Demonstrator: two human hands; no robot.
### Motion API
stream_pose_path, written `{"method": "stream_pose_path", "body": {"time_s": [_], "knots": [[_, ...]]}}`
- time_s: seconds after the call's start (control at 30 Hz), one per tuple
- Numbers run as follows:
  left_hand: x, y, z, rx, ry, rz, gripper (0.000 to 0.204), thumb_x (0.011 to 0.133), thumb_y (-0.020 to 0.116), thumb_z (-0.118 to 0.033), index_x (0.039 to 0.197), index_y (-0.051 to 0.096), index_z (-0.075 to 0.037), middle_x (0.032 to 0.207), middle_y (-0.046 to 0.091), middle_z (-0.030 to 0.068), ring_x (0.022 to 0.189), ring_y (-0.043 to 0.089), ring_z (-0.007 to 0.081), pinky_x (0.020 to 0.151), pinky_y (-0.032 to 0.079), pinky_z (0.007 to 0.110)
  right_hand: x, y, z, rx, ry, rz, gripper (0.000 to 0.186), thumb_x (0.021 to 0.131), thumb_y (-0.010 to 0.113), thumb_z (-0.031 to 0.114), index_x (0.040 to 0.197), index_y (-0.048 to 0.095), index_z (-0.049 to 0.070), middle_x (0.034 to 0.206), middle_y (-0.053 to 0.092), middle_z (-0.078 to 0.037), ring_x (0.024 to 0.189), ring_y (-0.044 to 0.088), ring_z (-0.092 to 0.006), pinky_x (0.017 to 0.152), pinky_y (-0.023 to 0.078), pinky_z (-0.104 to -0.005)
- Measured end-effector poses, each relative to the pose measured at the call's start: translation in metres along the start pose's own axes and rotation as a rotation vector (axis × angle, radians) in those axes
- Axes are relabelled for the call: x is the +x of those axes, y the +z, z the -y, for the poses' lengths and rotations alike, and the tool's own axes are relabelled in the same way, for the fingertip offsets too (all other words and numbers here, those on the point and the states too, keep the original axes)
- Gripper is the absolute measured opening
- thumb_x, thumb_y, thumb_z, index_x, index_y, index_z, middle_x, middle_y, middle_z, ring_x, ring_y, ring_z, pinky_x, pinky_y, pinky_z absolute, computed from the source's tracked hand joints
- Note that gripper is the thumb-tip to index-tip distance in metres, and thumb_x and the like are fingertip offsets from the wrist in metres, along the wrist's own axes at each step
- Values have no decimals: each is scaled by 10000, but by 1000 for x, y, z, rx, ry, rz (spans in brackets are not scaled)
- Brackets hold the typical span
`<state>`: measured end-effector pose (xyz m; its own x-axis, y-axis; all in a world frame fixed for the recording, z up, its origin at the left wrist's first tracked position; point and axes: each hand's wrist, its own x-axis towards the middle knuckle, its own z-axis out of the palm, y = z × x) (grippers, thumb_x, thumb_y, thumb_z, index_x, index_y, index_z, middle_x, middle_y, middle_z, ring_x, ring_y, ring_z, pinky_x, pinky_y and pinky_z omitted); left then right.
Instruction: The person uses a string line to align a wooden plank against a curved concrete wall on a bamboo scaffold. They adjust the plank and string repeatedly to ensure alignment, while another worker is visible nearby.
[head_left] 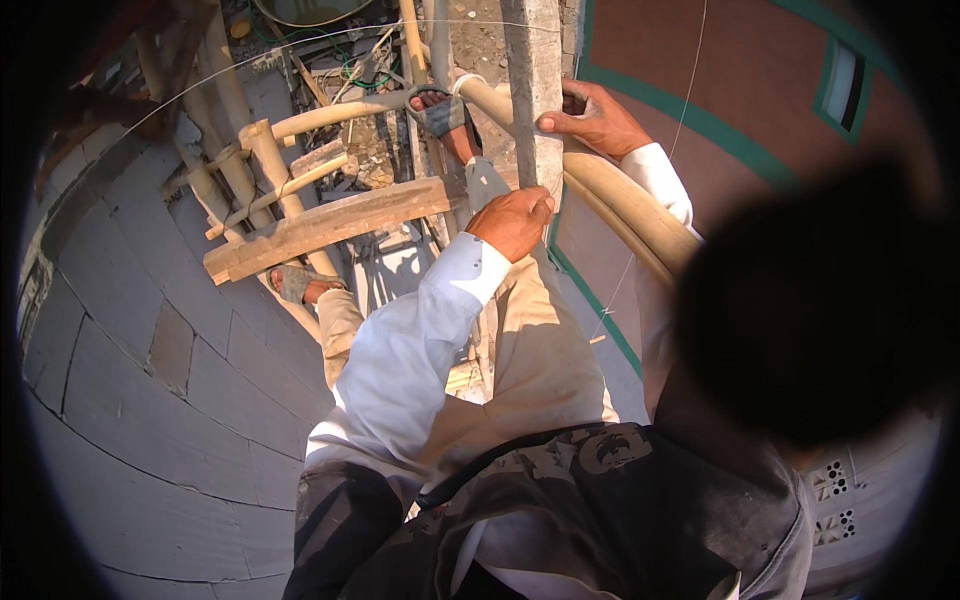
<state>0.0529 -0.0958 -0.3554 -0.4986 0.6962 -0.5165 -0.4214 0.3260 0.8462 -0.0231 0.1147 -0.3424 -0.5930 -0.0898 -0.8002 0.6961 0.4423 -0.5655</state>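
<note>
A long, grey, mortar-stained wooden board point(535, 70) stands upright before me. My right hand point(598, 122) grips its right edge, thumb on the near face and fingers mostly hidden behind. At the lower end of the board my left hand point(510, 222) is closed, back of the hand toward me, its fingertips out of sight. A thick bamboo pole point(630, 205) passes behind the board and under my right wrist. Close to my left fist hangs a thin line point(553, 225).
My sandalled feet point(440, 112) stand on bamboo scaffolding point(270, 165). A thick timber point(335, 228) lies across it. On the left rises a grey block wall point(150, 400); on the right, a reddish wall with green bands point(690, 125). A string point(300, 42) crosses the top. Rubble lies below. Something dark and blurred covers the right.
</note>
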Motion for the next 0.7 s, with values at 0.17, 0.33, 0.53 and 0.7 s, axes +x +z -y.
{"method": "stream_pose_path", "body": {"time_s": [0.17, 0.33, 0.53, 0.7], "knots": [[4, -6, 4, -284, -140, 181, 329, 976, 462, -305, 828, 614, -53, 575, 443, 26, 554, 435, 142, 550, 361, 304, 4, -1, -12, 72, -24, 16, 797, 715, 841, 392, 1326, 533, -15, 1191, 639, -131, 1117, 576, -213, 1001, 410, -324], [1, -1, 6, -377, -212, 272, 328, 976, 473, -294, 822, 619, -44, 547, 423, 8, 516, 394, 111, 518, 329, 278, 2, 0, -9, 50, 20, -1, 823, 680, 831, 492, 1319, 569, 43, 1236, 619, -154, 1180, 556, -260, 1039, 397, -366], [-22, -10, 30, -503, -268, 367, 303, 977, 495, -288, 868, 636, -43, 554, 476, 10, 523, 464, 109, 517, 350, 273, 7, 1, -13, 85, 15, 35, 812, 690, 832, 471, 1332, 560, 55, 1239, 619, -155, 1186, 553, -260, 1039, 397, -376], [-39, -33, 76, -225, -337, 100, 353, 977, 509, -352, 902, 653, -38, 624, 588, 16, 557, 532, 137, 561, 405, 289, 6, -9, -35, -59, 50, -39, 876, 662, 831, 517, 1345, 546, 48, 1236, 619, -158, 1186, 553, -277, 1046, 390, -391]]}}
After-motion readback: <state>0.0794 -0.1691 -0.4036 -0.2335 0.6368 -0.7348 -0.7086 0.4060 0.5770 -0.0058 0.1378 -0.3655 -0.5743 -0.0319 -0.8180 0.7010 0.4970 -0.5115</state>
